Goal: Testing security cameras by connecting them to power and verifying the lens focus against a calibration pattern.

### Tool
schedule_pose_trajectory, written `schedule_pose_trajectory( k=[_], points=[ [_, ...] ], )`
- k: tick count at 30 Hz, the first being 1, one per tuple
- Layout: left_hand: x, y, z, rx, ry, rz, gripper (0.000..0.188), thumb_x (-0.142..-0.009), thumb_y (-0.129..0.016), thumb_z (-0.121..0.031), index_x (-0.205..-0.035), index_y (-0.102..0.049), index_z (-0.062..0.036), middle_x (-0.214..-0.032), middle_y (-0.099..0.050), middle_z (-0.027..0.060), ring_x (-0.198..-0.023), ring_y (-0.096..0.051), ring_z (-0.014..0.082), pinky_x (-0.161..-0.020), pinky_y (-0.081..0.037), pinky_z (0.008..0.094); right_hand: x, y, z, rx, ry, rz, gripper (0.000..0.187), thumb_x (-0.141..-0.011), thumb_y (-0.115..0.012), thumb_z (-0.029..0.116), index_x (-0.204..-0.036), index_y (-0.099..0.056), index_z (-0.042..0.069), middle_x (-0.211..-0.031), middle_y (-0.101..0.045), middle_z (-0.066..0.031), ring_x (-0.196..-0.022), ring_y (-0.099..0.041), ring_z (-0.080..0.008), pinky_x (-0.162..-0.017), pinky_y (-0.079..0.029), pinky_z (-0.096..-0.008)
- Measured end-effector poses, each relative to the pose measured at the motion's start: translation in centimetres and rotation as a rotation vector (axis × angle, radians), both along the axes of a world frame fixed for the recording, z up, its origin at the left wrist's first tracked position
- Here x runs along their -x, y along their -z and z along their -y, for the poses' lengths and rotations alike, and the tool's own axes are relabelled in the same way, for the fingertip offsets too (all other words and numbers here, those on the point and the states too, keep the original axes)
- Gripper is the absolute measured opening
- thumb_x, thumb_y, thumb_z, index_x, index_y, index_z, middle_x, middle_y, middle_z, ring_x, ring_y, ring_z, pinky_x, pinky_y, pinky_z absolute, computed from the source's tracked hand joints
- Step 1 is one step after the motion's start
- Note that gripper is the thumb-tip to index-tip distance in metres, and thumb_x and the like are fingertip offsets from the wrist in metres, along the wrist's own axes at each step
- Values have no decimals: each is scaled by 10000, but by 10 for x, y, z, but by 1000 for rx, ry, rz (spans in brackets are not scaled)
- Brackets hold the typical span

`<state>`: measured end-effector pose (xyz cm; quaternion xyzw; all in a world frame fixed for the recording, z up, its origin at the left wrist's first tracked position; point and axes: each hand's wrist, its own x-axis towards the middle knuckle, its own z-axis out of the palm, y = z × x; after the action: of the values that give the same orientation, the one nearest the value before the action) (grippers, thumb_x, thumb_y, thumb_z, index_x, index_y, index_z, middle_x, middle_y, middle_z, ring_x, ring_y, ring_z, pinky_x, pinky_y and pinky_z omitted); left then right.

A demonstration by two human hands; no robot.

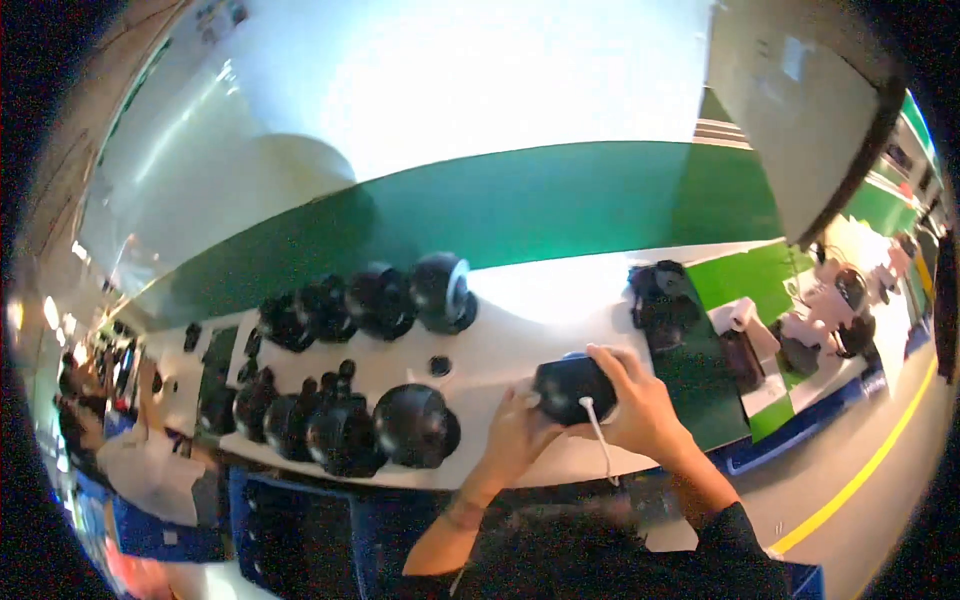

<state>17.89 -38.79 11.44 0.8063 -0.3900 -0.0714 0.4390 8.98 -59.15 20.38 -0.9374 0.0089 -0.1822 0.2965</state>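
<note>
A black, rounded device (572, 388) with a thin white cable (598, 432) hanging from it is held between my two hands, above the front part of the white table (545, 305). My left hand (517, 432) closes on its left side, fingers slightly blurred. Around its right side wraps my right hand (638, 408), with fingers over the top edge and the cable passing in front of the palm. What kind of device this is cannot be made out. Nearest to my left hand stands a glossy black ball-shaped unit (412, 425).
Several similar units (380, 300) line the back of the table at left, with another row in front. A small dark round piece (439, 366) lies between the rows. Dark gear (665, 300) rests on a green mat (700, 385) at right. Other people (150, 465) sit at far left.
</note>
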Motion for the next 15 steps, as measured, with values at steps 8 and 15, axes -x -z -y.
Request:
schedule_pose_trajectory(
  k=[8,15],
  points=[
    [-10,7,0,-13,9,59,628,-849,-714,-340,-1314,-477,10,-1312,-520,224,-1253,-458,415,-1112,-282,571,-2,31,-13,-4,31,167,932,-554,-874,128,-1387,-457,104,-1402,-418,-217,-1211,-515,-430,-963,-502,-455],
    [30,-77,-54,-122,100,140,749,-820,-759,-327,-1412,-423,-14,-1440,-469,176,-1314,-458,380,-1095,-374,472,-11,44,-12,45,56,197,1056,-531,-927,205,-1431,-385,96,-1422,-402,-238,-1235,-487,-447,-978,-486,-472]
  ],
)
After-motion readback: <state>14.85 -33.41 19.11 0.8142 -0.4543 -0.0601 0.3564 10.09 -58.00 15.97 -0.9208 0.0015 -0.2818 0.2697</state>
